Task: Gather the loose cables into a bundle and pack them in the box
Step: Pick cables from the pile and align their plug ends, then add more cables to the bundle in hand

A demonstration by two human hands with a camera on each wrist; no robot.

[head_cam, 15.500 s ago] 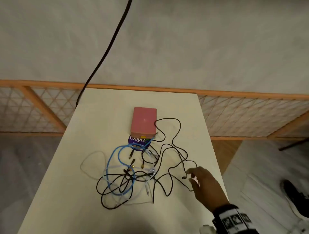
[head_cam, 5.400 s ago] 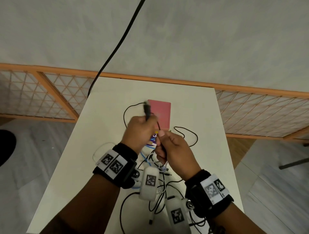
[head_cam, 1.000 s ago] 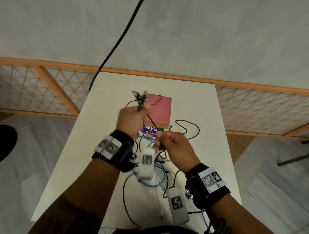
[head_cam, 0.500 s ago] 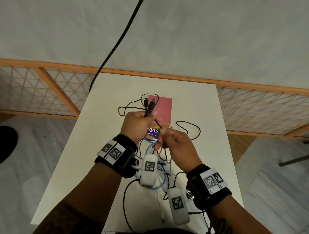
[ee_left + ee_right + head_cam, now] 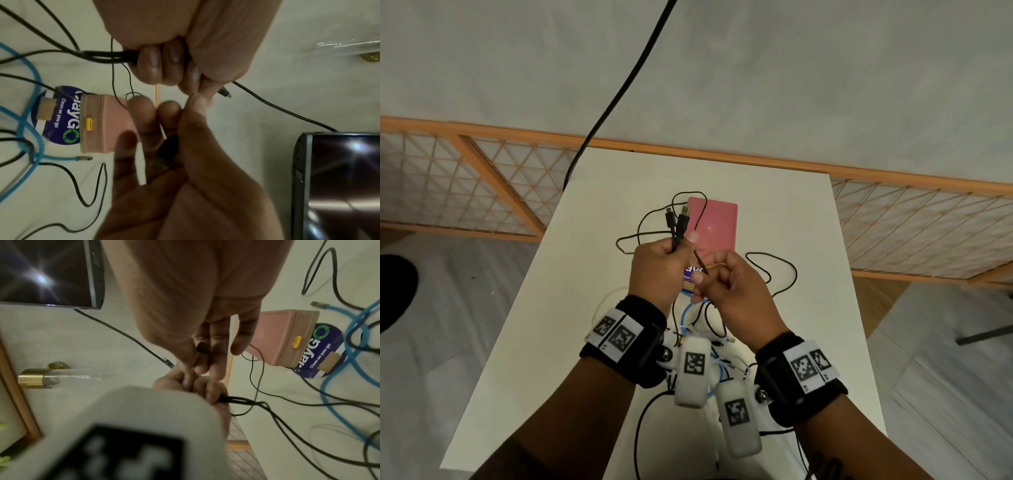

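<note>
Table (image 5: 571,308): loose blue cable (image 5: 685,317) in front of the box may snag the lifted strands.
Box (image 5: 717,224): lid closed; trailing black cables (image 5: 678,222) could drag it.
Left hand (image 5: 659,270): grips the black cables' plug ends above the box; they may slip.
Right hand (image 5: 732,291): pinches a thin black strand just beside the left hand.

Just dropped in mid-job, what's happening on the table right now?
A person is gathering cables over a white table. The left hand grips a few black cables with two plug ends sticking up. The right hand pinches a thin black cable strung between the two hands. The pink box sits shut behind the hands. A blue cable and more black ones lie loose on the table, so nothing is packed yet.
</note>
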